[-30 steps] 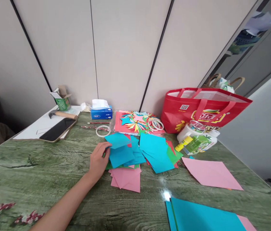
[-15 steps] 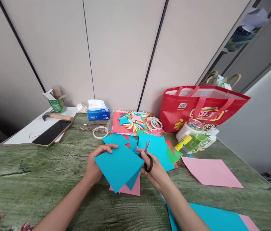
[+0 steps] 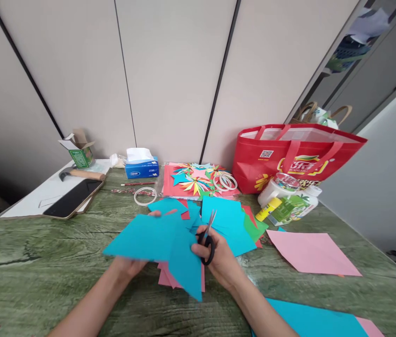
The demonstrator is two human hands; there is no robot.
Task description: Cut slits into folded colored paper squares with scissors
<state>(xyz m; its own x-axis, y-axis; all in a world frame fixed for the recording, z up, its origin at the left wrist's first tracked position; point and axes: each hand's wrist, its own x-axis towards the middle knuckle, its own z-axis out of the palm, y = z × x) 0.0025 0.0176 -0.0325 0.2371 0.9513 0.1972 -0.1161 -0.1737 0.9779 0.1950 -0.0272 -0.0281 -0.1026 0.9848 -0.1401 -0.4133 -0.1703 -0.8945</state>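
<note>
My left hand (image 3: 129,266) grips a blue sheet of paper (image 3: 142,236) from beneath, its fingertips showing over the far edge. Most of that hand is hidden by the sheet. A second blue piece (image 3: 187,264) hangs down at the sheet's right side, and my right hand (image 3: 221,255) pinches its upper right edge with the thumb. The same hand keeps hold of black-handled scissors (image 3: 209,241), blades pointing up and away from me. Below the held paper lie several pink paper pieces (image 3: 165,276), partly covered. Loose blue paper (image 3: 219,210) lies just beyond my hands.
At the back are a blue tissue box (image 3: 142,169), colourful paper stars (image 3: 198,180) and tape rolls (image 3: 225,181). A red bag (image 3: 264,168), a glue stick (image 3: 268,209) and white bottles (image 3: 310,201) stand right. Pink paper (image 3: 315,252) lies right; a phone (image 3: 73,199) and hammer (image 3: 85,174) left.
The held blue sheet has swung left and tilted flatter, and the piece under it now fans out to the right. My right hand has moved slightly left and down, taking the paper's edge.
</note>
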